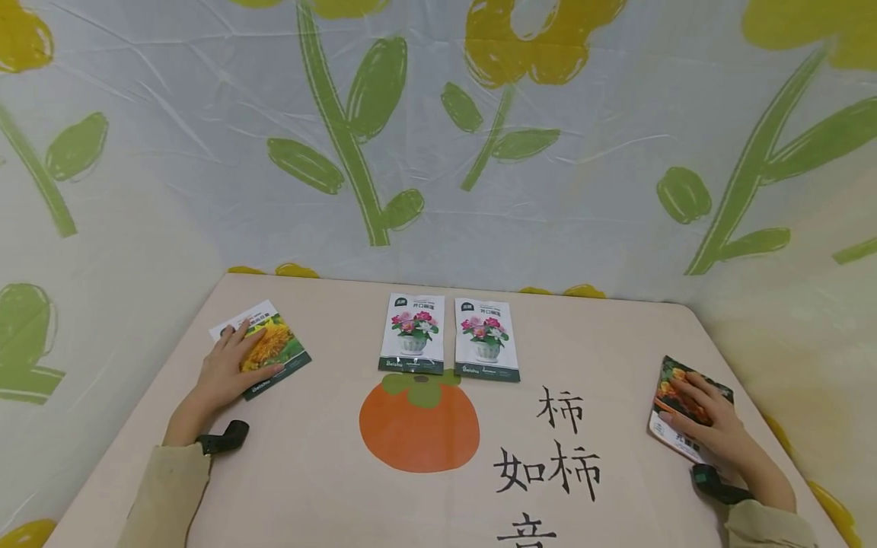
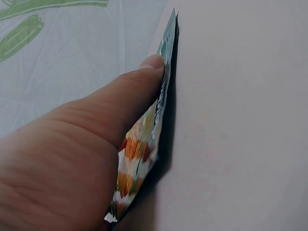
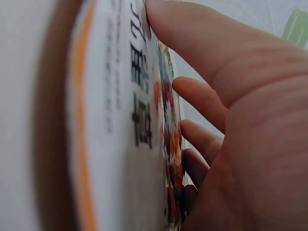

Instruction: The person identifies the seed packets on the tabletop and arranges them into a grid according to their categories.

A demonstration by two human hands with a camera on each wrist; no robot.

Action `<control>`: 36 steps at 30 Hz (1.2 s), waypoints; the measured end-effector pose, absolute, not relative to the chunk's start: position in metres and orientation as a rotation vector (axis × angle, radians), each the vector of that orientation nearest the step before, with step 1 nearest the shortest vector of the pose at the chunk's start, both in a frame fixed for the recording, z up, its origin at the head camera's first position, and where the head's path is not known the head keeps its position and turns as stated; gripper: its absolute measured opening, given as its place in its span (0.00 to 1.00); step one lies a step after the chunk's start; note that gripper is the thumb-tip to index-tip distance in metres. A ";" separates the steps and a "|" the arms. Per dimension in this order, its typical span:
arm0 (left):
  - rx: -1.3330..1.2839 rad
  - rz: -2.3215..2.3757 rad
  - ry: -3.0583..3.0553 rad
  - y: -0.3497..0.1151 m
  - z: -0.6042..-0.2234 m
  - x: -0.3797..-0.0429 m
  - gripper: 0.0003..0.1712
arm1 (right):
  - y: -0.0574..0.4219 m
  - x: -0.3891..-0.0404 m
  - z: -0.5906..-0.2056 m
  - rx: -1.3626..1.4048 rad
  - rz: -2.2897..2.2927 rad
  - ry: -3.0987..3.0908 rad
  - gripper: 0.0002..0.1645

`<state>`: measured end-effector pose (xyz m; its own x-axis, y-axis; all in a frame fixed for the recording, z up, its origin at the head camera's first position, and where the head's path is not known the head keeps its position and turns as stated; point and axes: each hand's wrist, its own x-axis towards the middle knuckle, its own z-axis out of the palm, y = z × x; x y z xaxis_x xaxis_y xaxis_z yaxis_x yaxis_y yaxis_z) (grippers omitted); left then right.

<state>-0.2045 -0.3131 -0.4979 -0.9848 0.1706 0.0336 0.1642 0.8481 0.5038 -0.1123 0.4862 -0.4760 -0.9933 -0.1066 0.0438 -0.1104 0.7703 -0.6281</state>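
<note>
My left hand (image 1: 222, 369) rests on a seed packet (image 1: 277, 346) with yellow flowers, slanted at the table's left side. Its fingers spread over the packet, and in the left wrist view the thumb (image 2: 137, 89) presses near the packet's edge. At the right side my right hand (image 1: 722, 426) lies over another seed packet (image 1: 670, 396), printed with orange-red flowers. That packet's lettered white end (image 3: 115, 144) shows close up in the right wrist view, with the thumb on its face and the fingers reaching across. Each hand hides part of its packet.
Two matching white seed packets with pink flowers, a left one (image 1: 413, 335) and a right one (image 1: 487, 340), lie side by side at the back middle. The pale table cover (image 1: 308, 457) bears a printed persimmon (image 1: 419, 426) and black characters. A flowered curtain (image 1: 582, 175) rises behind.
</note>
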 end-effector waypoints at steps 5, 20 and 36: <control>0.273 0.823 3.014 -0.313 -0.498 -0.204 0.52 | 0.486 -0.113 -0.476 0.178 1.049 -2.955 0.43; 0.274 0.846 2.926 -0.311 -0.488 -0.205 0.53 | 0.488 -0.114 -0.478 0.174 1.077 -2.952 0.43; 0.301 0.782 2.907 -0.308 -0.482 -0.198 0.56 | 0.489 -0.114 -0.480 0.189 1.069 -2.946 0.42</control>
<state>-0.1983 -0.3081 -0.4817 -0.9736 0.2202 -0.0601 0.1604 0.8472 0.5064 -0.1140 0.4891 -0.4799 -0.9927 -0.1124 0.0432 -0.1139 0.7609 -0.6388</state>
